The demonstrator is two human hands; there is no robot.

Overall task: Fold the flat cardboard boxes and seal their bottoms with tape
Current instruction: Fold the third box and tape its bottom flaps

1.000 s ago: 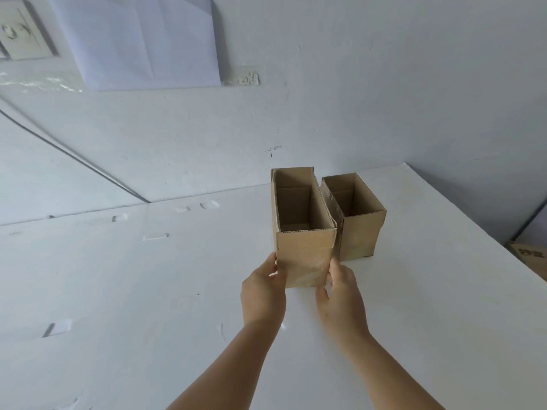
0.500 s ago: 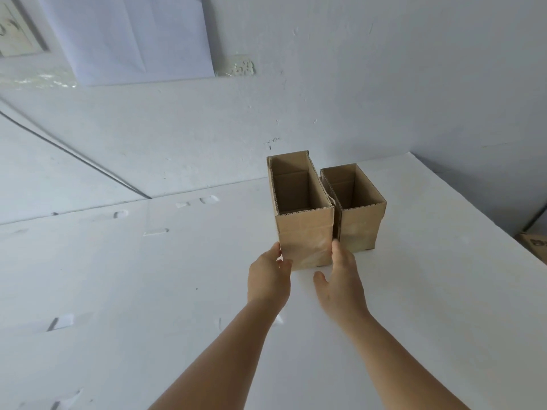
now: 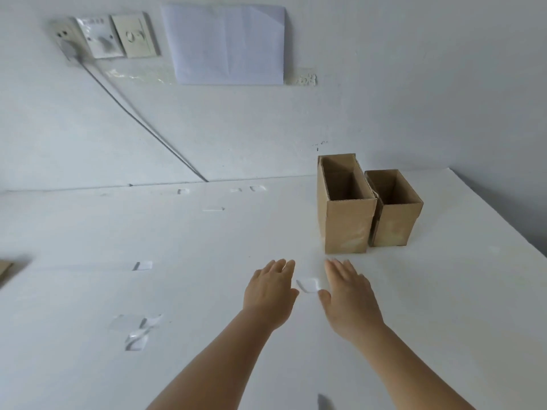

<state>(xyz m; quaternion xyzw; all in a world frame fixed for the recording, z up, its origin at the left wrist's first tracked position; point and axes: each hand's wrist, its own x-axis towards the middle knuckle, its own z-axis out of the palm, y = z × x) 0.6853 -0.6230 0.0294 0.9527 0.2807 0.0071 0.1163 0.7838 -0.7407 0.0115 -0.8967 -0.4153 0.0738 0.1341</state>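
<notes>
Boxes: two folded boxes (image 3: 346,220) (image 3: 393,214) stand upright, touching; left hand (image 3: 270,291) and right hand (image 3: 349,294) empty, fingers relaxed; bottoms' tape unseen.

Two open boxes stand on the table (image 3: 444,291): a taller box (image 3: 347,226) and, touching its right side, a shorter box (image 3: 395,223). Two hands are near the taller box's front: the left hand (image 3: 270,291) and the right hand (image 3: 349,294). One tape scrap (image 3: 309,284) lies between them. One paper sheet (image 3: 228,44) hangs on the wall, above and left of the boxes.
</notes>
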